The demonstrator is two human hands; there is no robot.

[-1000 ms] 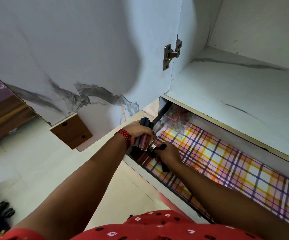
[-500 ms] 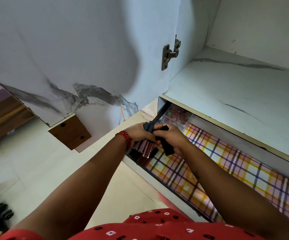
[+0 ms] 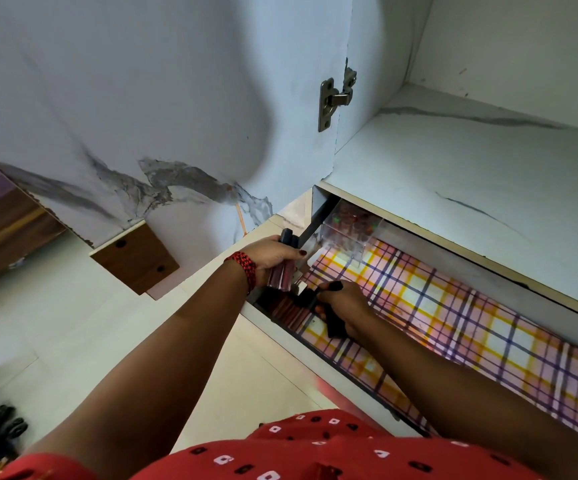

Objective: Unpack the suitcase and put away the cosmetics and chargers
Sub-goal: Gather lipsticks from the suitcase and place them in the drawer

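My left hand (image 3: 273,254) grips a bundle of lip gloss tubes (image 3: 282,277) with black caps, held over the left end of an open drawer (image 3: 280,336). My right hand (image 3: 344,304) is lower, inside the drawer, and holds one black-capped tube (image 3: 334,323) just above the checked liner (image 3: 453,306). Several reddish tubes (image 3: 287,311) lie in a row in the drawer's left corner. A clear plastic organiser (image 3: 349,230) with small coloured items stands at the drawer's back left.
An open wardrobe door (image 3: 124,116) with a metal hinge (image 3: 332,98) hangs to the left. A white marble-look shelf (image 3: 471,188) lies above the drawer. A dark suitcase's wheels (image 3: 0,420) show at the lower left on the pale tiled floor.
My right hand took a tube from the bundle in my left hand and has come down with it into the drawer. My left hand has stayed nearly still.
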